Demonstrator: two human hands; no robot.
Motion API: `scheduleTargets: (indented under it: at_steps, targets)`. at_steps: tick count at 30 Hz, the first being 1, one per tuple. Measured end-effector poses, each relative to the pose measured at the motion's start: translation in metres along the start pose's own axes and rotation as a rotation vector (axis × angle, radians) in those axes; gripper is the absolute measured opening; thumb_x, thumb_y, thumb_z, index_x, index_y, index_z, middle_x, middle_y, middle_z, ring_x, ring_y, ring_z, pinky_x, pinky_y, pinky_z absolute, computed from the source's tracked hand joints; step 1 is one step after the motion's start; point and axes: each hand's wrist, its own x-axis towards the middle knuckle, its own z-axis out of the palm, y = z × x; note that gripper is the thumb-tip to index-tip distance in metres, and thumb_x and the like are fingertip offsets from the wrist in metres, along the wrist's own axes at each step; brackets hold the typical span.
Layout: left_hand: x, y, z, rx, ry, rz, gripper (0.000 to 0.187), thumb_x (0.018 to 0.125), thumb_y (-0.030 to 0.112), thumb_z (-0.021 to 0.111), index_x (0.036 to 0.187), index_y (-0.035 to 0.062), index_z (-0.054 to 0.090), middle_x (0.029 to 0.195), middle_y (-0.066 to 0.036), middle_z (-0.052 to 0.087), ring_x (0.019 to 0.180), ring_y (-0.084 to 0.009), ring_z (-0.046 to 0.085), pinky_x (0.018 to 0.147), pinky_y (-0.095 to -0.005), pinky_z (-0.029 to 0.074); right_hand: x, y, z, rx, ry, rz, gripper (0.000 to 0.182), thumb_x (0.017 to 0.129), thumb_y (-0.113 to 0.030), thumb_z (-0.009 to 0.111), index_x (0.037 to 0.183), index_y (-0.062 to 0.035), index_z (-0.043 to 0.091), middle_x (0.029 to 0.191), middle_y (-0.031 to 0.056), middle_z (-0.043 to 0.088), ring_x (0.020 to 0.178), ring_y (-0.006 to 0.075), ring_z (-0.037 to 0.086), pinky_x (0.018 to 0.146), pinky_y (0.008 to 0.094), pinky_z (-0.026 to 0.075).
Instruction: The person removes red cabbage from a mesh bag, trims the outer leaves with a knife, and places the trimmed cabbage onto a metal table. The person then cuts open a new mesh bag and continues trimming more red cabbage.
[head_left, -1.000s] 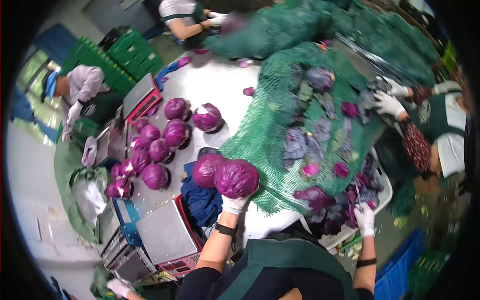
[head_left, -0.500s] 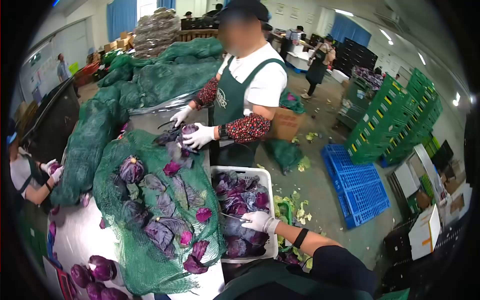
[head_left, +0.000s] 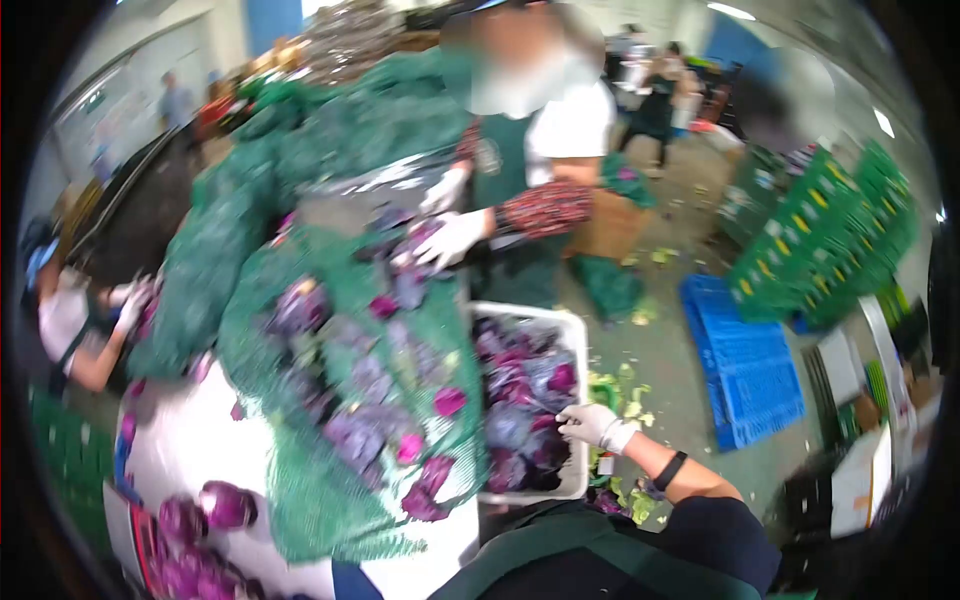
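Note:
My right hand [head_left: 595,426], in a white glove, is closed over the right rim of the white plastic crate [head_left: 577,370]. It holds a thin knife whose blade is blurred now but showed clearly a moment ago. Purple cabbage leaves [head_left: 510,425] fill the crate below the hand. To the left, a green mesh sack [head_left: 300,520] lies spread on the metal table [head_left: 190,435], with loose leaves [head_left: 355,435] and a purple cabbage head [head_left: 303,303] on it. Trimmed purple cabbages [head_left: 228,505] sit at the table's near left. My left hand is out of view.
Across the table a co-worker's gloved hands [head_left: 450,238] handle a cabbage; another person [head_left: 75,325] works at far left. Full green sacks [head_left: 215,265] line the table's back. At right are a blue pallet [head_left: 745,365], stacked green crates [head_left: 800,240] and leaf scraps on the floor.
The view has turned left, so the scene sits further right and is blurred. My right hand has stayed by the crate, shifting towards its right rim.

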Motion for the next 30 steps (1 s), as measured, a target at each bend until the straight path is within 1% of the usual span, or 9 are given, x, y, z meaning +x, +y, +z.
scheduleTargets:
  at_steps: [5, 8, 11, 14, 17, 19, 22, 26, 30]
  targets:
    - [-0.03, 0.028, 0.036, 0.447, 0.071, 0.398, 0.043, 0.083, 0.025, 0.061, 0.112, -0.0033, 0.049, 0.103, -0.018, 0.058, 0.084, -0.0268, 0.058, 0.076, -0.0377, 0.048, 0.058, -0.113, 0.058, 0.176, -0.051, -0.496, 0.04, 0.077, -0.031, 0.065, 0.109, -0.0091, 0.06, 0.092, 0.0118, 0.062, 0.076, 0.0235, 0.062, 0.07, 0.0324, 0.05]
    - [-0.034, -0.013, 0.079, 0.329, -0.265, 0.479, 0.045, 0.084, 0.022, 0.058, 0.118, -0.0056, 0.047, 0.113, -0.019, 0.051, 0.106, -0.0262, 0.048, 0.095, -0.0367, 0.035, 0.077, -0.182, 0.132, 0.005, -0.2, -0.92, 0.08, 0.073, -0.038, 0.068, 0.138, -0.0117, 0.029, 0.127, 0.0143, 0.045, 0.098, 0.0285, 0.059, 0.078, 0.0379, 0.049]
    - [-0.07, -0.027, 0.121, 0.378, -0.604, 0.489, 0.051, 0.082, 0.024, 0.063, 0.121, -0.0027, 0.045, 0.119, -0.017, 0.049, 0.11, -0.0265, 0.048, 0.096, -0.0353, 0.035, 0.085, -0.235, 0.187, -0.273, -0.358, -0.685, 0.096, 0.068, -0.034, 0.073, 0.142, -0.0129, 0.014, 0.124, 0.0228, 0.043, 0.078, 0.036, 0.063, 0.065, 0.0427, 0.052]
    - [-0.107, -0.023, 0.163, 0.454, -0.898, 0.512, 0.064, 0.077, 0.03, 0.068, 0.126, -0.0027, 0.042, 0.126, -0.021, 0.045, 0.117, -0.0285, 0.043, 0.1, -0.0363, 0.032, 0.098, -0.216, 0.226, -0.338, -0.265, -0.696, 0.05, 0.077, -0.012, 0.055, 0.124, -0.0077, 0.039, 0.092, 0.0161, 0.053, 0.066, 0.032, 0.063, 0.056, 0.0407, 0.052]
    - [-0.141, -0.055, 0.2, 0.561, -0.95, 0.416, 0.076, 0.071, 0.026, 0.073, 0.131, -0.0021, 0.035, 0.13, -0.022, 0.041, 0.121, -0.0324, 0.04, 0.101, -0.0377, 0.031, 0.077, -0.188, 0.186, -0.397, -0.385, -0.875, 0.034, 0.08, -0.008, 0.047, 0.113, -0.0057, 0.046, 0.093, 0.0176, 0.054, 0.063, 0.032, 0.063, 0.054, 0.0406, 0.052]
    - [-0.166, -0.067, 0.218, 0.587, -0.978, 0.426, 0.079, 0.07, 0.024, 0.073, 0.133, -0.0023, 0.032, 0.13, -0.023, 0.04, 0.121, -0.0341, 0.039, 0.102, -0.0376, 0.031, 0.067, -0.166, 0.149, -0.474, -0.482, -0.735, 0.032, 0.082, -0.008, 0.044, 0.114, -0.007, 0.045, 0.094, 0.0177, 0.053, 0.064, 0.0317, 0.063, 0.055, 0.0393, 0.053]
    - [-0.205, -0.104, 0.238, 0.544, -1.118, 0.044, 0.079, 0.071, 0.02, 0.07, 0.134, 0.0004, 0.027, 0.12, -0.024, 0.051, 0.109, -0.0366, 0.051, 0.094, -0.0372, 0.04, 0.077, -0.119, 0.106, -0.495, -0.467, -0.788, 0.025, 0.086, -0.012, 0.042, 0.11, -0.0088, 0.048, 0.093, 0.0158, 0.053, 0.065, 0.0312, 0.062, 0.055, 0.0397, 0.052]
    - [-0.27, -0.112, 0.201, 0.882, -0.981, 0.524, 0.047, 0.077, 0.011, 0.054, 0.122, 0.0022, 0.042, 0.097, -0.026, 0.059, 0.087, -0.0415, 0.058, 0.079, -0.0445, 0.046, 0.079, -0.066, 0.061, -0.539, -0.543, -0.787, 0.022, 0.083, -0.015, 0.046, 0.104, -0.0132, 0.054, 0.092, 0.0143, 0.053, 0.07, 0.0337, 0.061, 0.06, 0.0425, 0.05]
    - [-0.329, -0.09, 0.128, 0.55, -1.369, 0.576, 0.03, 0.079, 0.008, 0.047, 0.107, -0.0003, 0.054, 0.078, -0.027, 0.057, 0.074, -0.045, 0.055, 0.069, -0.046, 0.047, 0.08, -0.033, 0.009, -0.608, -0.486, -0.5, 0.046, 0.076, -0.007, 0.051, 0.12, -0.0204, 0.053, 0.1, 0.0082, 0.057, 0.077, 0.0274, 0.062, 0.062, 0.0372, 0.05]
